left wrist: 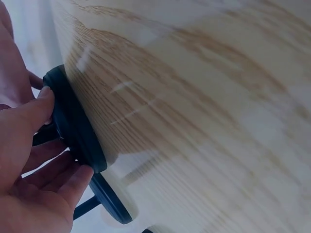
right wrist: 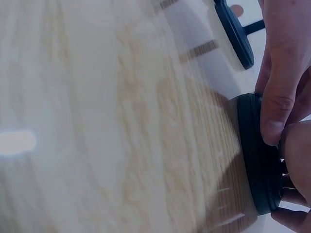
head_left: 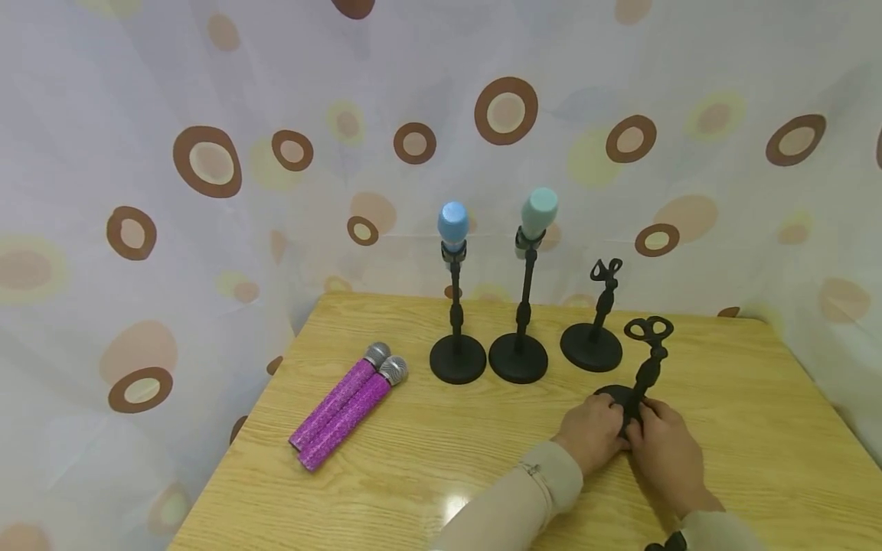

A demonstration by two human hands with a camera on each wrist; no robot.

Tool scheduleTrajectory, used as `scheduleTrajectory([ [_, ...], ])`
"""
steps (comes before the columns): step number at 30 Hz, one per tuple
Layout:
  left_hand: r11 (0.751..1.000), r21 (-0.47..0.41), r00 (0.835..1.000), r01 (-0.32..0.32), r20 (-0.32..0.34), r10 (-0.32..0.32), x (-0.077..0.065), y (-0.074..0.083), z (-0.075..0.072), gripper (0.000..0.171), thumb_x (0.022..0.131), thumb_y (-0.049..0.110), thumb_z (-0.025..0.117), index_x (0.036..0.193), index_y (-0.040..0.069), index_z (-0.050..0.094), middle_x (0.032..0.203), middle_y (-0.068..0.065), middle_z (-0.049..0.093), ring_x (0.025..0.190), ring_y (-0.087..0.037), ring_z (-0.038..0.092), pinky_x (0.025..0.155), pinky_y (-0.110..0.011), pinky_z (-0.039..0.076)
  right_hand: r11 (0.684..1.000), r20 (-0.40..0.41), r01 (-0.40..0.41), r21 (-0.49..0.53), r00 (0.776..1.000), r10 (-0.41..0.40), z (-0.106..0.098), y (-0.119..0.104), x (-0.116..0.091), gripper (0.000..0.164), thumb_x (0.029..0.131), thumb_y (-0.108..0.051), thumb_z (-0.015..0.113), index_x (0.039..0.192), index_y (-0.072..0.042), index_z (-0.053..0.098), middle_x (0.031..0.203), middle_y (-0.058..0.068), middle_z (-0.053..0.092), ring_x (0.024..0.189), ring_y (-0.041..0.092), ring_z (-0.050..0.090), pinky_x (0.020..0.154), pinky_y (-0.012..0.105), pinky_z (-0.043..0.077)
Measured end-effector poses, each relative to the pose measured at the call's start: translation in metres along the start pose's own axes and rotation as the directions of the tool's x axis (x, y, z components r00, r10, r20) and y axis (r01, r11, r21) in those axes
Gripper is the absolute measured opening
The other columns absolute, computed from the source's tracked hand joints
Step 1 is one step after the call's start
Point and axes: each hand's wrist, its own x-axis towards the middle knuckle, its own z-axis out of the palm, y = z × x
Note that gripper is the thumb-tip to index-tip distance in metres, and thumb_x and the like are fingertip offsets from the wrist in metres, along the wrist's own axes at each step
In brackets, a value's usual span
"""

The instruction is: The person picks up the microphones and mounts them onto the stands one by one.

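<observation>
Both hands are at the round black base of a short microphone stand (head_left: 648, 375) near the table's right front. My left hand (head_left: 592, 432) grips the base's left edge, thumb on top and fingers along the rim in the left wrist view. My right hand (head_left: 668, 455) holds the opposite side, its thumb over the base (right wrist: 260, 160) in the right wrist view. The stand is upright, with an unfilled double-loop clip (head_left: 649, 329) on top. Behind it, another short stand (head_left: 592, 348) also has an unfilled clip.
Two taller stands hold a blue-topped microphone (head_left: 453, 224) and a mint-topped microphone (head_left: 540, 212) at the back of the wooden table (head_left: 413, 474). Two purple glittery microphones (head_left: 338, 402) lie side by side at left. A patterned curtain (head_left: 386, 92) hangs behind.
</observation>
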Motion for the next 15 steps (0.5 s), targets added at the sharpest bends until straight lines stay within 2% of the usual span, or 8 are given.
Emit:
scheduleTrajectory([
  [4,0.999,0.030,1.000,-0.013,-0.017,0.014,-0.004,-0.005,0.000,0.038,0.088,0.057,0.065,0.110,0.026,0.067,0.112,0.011,0.062,0.103,-0.002,0.062,0.083,-0.015,0.054,1.000,-0.022,0.016,-0.006,1.000,-0.016,0.001,-0.008,-0.004,0.030,0.092,-0.012,0.062,0.110,0.012,0.066,0.115,0.032,0.061,0.103,0.052,0.059,0.077,0.064,0.052],
  [10,0.998,0.057,0.998,-0.021,-0.054,0.024,-0.010,-0.012,0.007,0.037,0.088,0.055,0.067,0.112,0.027,0.067,0.110,0.010,0.061,0.099,-0.002,0.061,0.079,-0.015,0.054,1.000,-0.013,0.015,-0.012,1.000,-0.015,0.005,-0.015,-0.008,0.031,0.092,-0.013,0.062,0.111,0.011,0.066,0.116,0.032,0.061,0.103,0.051,0.059,0.077,0.065,0.052],
  [15,0.999,0.035,0.997,-0.020,-0.072,0.023,-0.018,-0.022,0.009,0.042,0.084,0.057,0.069,0.114,0.027,0.068,0.113,0.010,0.062,0.100,-0.003,0.061,0.078,-0.015,0.055,0.998,-0.078,0.065,-0.016,0.995,-0.066,0.008,-0.026,-0.012,0.028,0.089,-0.009,0.065,0.108,0.010,0.068,0.110,0.030,0.063,0.098,0.048,0.062,0.074,0.062,0.054],
])
